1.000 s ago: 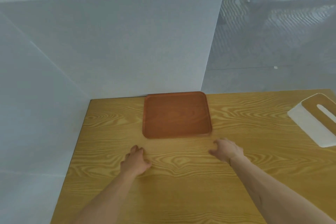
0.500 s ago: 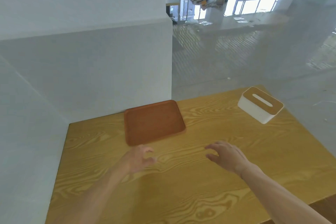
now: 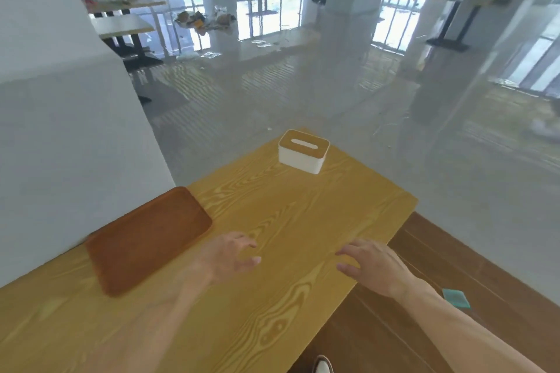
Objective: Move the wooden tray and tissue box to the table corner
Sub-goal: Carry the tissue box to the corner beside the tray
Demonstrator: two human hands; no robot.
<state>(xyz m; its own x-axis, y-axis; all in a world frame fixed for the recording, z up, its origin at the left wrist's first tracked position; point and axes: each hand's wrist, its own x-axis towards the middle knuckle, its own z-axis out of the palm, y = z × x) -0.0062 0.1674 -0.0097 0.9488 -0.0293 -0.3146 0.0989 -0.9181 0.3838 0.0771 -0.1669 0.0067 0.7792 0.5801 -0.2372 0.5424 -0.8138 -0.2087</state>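
- Wooden tray [image 3: 148, 236]: lying flat on the table [image 3: 303, 221], at the left side, its far edge close against the white wall [image 3: 75, 145]; nothing inside it.
- Tissue box [image 3: 303, 151]: standing upright near the far corner of the table, well apart from the tray; white body, wooden lid with 1 long slot on top.
- Left hand [image 3: 227, 257]: held over the table just to the right of the tray's near corner, palm down, fingers spread and a little curled, loosely open, holding nothing; not touching the tray.
- Right hand [image 3: 372, 266]: held over the right edge of the table, palm down, fingers spread forward and relaxed, open and empty; well apart from the tissue box.
- Both forearms bare, reaching in from the lower edge of the view.
- Beyond the right table edge: dark wooden floor [image 3: 454, 266], with a small teal object [image 3: 456, 297] lying on it beside the right wrist.
- Tip of 1 white shoe [image 3: 322, 365] visible at the bottom edge.
- Behind the table: glossy grey floor, white columns, other tables and large windows.
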